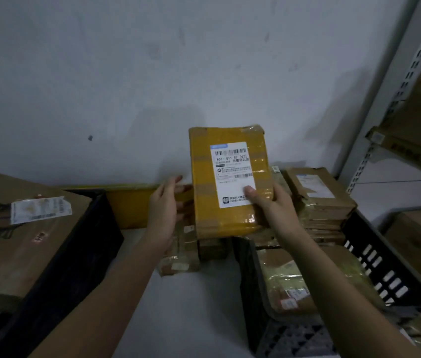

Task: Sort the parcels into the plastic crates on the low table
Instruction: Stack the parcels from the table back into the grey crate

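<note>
Right hand (268, 202) is holding up a yellow parcel (230, 177) against the grey wall (126, 73).
Its grip is closing on the parcel's lower right edge, thumb lying on the white label (232, 171); the left hand (165, 205) is hovering with a wide grip at the parcel's 9 o'clock. Black crates are sitting on the pale desk (191, 306): a left crate (80, 254) at 8 o'clock, a right crate (374, 257) at 4 o'clock, a metal shelf (397, 81) at 2 o'clock.
</note>
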A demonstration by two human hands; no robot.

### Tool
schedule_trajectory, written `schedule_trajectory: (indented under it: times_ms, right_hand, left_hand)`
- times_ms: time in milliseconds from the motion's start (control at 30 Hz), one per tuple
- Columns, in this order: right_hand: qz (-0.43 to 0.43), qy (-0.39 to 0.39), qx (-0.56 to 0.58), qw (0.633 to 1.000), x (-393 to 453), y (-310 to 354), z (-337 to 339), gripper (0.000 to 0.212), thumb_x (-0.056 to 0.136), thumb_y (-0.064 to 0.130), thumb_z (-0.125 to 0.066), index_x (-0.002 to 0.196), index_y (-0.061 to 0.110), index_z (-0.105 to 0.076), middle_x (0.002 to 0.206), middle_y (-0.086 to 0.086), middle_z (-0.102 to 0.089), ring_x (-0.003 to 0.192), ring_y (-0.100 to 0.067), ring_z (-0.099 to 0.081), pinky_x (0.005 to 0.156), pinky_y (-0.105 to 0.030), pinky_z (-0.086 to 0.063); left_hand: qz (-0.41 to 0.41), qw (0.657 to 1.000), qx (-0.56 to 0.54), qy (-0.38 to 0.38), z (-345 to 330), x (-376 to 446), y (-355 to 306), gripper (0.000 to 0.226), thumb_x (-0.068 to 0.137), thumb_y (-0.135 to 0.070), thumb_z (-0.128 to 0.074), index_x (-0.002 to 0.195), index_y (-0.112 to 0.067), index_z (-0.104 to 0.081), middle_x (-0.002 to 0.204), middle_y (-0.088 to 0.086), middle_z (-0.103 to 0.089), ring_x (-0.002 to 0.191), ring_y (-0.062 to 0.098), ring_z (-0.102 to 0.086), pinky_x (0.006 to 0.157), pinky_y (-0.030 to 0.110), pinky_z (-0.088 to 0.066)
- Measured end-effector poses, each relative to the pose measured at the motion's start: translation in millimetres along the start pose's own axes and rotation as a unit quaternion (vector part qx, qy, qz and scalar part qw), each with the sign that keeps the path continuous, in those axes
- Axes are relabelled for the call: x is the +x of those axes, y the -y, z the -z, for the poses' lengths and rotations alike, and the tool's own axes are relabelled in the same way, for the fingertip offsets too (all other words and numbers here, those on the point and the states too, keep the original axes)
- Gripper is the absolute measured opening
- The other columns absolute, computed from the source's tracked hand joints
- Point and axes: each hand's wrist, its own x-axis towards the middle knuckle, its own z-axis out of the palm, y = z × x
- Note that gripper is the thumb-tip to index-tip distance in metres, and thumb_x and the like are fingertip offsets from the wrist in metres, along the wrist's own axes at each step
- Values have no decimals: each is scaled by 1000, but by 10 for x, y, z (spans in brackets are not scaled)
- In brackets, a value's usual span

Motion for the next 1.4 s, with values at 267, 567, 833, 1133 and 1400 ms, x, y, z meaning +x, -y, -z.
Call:
schedule_trajectory:
  times_ms: [267, 567, 833, 1133, 1400]
  right_hand:
    - [-61, -69, -4, 996, -220, 73, 910, 31, 89, 34, -71, 116, 29, -59, 108, 1, -75, 87, -17, -75, 70, -33, -60]
    - [-162, -8, -57, 985, -601, 95, 1677, 43, 77, 41, -74, 116, 26, -62, 109, -5, -76, 95, -26, -74, 87, -42, -57]
    - [-221, 31, -133, 966, -545, -129, 1534, 49, 90, 45, -67, 130, 20, -54, 116, -3, -70, 103, -24, -70, 94, -42, -55]
    - [-196, 22, -141, 970, -566, -263, 1374, 41, 92, 45, -65, 123, 29, -43, 105, 12, -63, 96, -13, -65, 73, -24, -52]
    - [-183, -29, -285, 940, -467, -236, 1412, 77, 91, 66, -50, 150, 19, -34, 139, -5, -55, 117, -26, -60, 90, -42, -53]
  left_hand:
    - [90, 984, 116, 99, -671, -136, 528, 28, 106, -28, -37, 131, -25, -49, 123, 6, -59, 105, 29, -62, 89, 51, -55]
    - [176, 933, 221, 222, -1125, -542, 1018, 45, 108, -31, -29, 153, -22, -28, 145, 9, -49, 124, 34, -54, 95, 44, -51]
    - [163, 943, 204, 207, -1135, -585, 1038, 39, 108, -25, -30, 143, -18, -46, 132, 14, -60, 118, 35, -58, 100, 51, -48]
    - [134, 950, 193, 205, -1111, -618, 1151, 37, 108, -29, -31, 139, -21, -50, 130, 12, -62, 117, 31, -59, 101, 50, -48]
    - [193, 946, 172, 197, -1029, -534, 1197, 46, 107, -32, -36, 152, -26, -33, 138, 7, -55, 121, 31, -56, 98, 48, -50]
